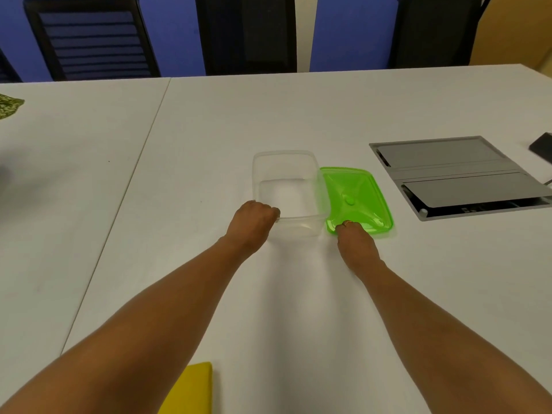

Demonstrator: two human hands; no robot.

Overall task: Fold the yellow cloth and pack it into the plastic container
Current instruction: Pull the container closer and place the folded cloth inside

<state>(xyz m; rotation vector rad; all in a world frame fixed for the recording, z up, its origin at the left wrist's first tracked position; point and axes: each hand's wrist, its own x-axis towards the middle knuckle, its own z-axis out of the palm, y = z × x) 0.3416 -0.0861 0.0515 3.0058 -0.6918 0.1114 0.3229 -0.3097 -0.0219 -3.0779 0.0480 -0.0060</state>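
Left hand grip closed on clear container rim, right hand apparently pinching green lid edge

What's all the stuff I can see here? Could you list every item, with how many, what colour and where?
Table: one, white, fills most of the view.
Plastic container: one, clear, open and empty, centre of the table.
Lid: one, green, lying flat just right of the container.
Yellow cloth: one, yellow, at the bottom edge, between the arms; only partly in view.
Patterned cloth: one, green and white, at the far left edge.
Cable hatch: one, grey, set into the table on the right.
Dark object: one, black, right edge; too cut off to identify.
Chairs: at least three, black, behind the table.
Left hand: gripping the container's near left rim.
Right hand: fingertips on the lid's near edge.
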